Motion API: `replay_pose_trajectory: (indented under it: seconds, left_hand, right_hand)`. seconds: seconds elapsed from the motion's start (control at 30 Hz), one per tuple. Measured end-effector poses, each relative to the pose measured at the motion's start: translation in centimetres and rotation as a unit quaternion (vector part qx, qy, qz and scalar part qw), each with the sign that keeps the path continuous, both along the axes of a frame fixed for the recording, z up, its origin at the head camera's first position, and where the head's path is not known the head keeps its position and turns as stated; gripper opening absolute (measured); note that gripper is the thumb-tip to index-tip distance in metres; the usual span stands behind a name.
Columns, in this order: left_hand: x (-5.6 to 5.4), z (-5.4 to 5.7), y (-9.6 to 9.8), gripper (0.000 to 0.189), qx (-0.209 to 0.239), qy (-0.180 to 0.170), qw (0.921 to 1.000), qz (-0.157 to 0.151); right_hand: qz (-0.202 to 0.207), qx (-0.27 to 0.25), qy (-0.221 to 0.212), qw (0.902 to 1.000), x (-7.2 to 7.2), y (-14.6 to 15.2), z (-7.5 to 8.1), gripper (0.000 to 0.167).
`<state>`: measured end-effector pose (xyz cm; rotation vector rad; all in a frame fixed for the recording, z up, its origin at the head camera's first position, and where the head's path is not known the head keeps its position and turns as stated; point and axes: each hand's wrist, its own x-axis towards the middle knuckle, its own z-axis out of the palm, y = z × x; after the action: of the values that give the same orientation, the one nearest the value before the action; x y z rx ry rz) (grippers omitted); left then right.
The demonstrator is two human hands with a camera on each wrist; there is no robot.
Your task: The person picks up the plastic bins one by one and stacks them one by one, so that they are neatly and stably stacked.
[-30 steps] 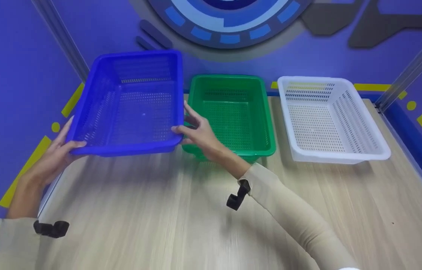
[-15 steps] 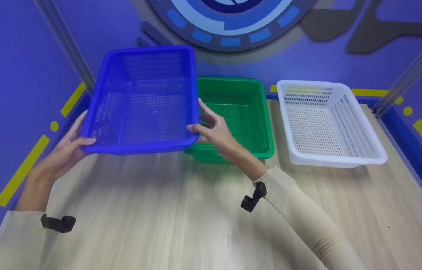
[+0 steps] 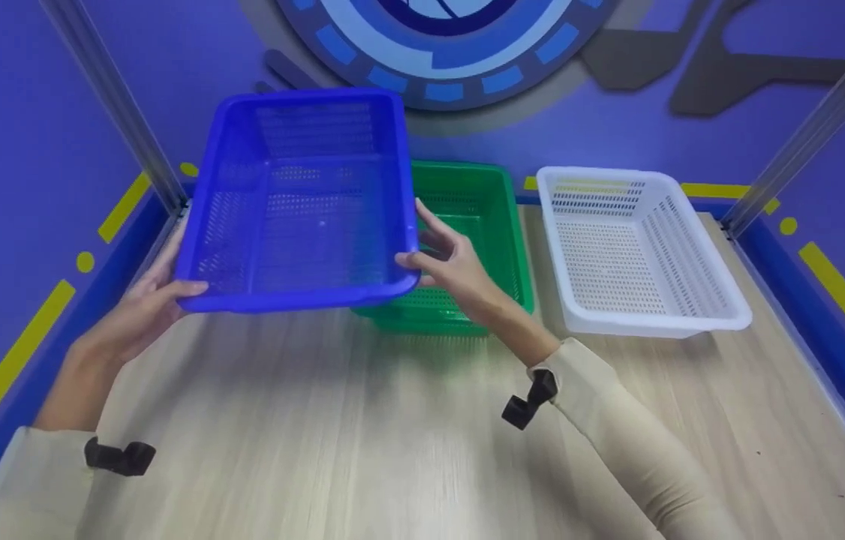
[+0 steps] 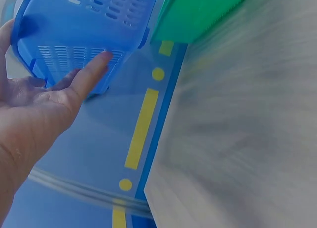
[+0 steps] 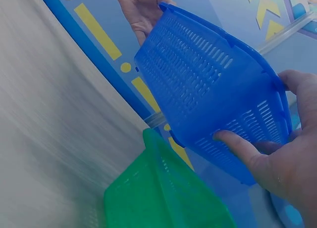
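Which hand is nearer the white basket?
Right hand: it holds the blue basket by its right side, left of the white basket; the left hand is farther, at the blue basket's left side.

A green perforated plastic basket [image 3: 494, 247] stands at the back of the pale wood-grain bench [image 3: 422, 420], and a white perforated plastic basket [image 3: 610, 262] stands to its right, a strip of bench between them. Two dark specks [image 3: 759, 453] dot the bench's right side. Behind, the blue-violet back wall [image 3: 482, 142] carries a ringed round emblem [image 3: 443, 90] and grey angular shapes [image 3: 632, 64]. Metal posts [image 3: 816, 135] mark both corners; yellow bars [image 3: 17, 356] and dots [image 3: 85, 262] run low along the side walls [image 3: 10, 150].
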<state>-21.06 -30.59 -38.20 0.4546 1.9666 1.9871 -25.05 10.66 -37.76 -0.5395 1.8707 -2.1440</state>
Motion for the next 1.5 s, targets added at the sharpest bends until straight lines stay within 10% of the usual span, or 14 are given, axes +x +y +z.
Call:
replay_pose_trajectory:
  seconds: [1.17, 1.5]
  left_hand:
    - [-2.6, 0.6, 9.4, 0.093, -0.016, -0.027, 0.9962, -0.082]
    - [-3.5, 0.4, 12.1, 0.098, -0.014, -0.031, 0.9978, -0.056]
  right_hand:
    - [-0.048, 0.024, -0.031, 0.9981, 0.6, 10.0, 0.4, 0.08]
    - [-0.064, -0.002, -0.025, 0.9976, 1.0, 12.3, 0.2, 0.08]
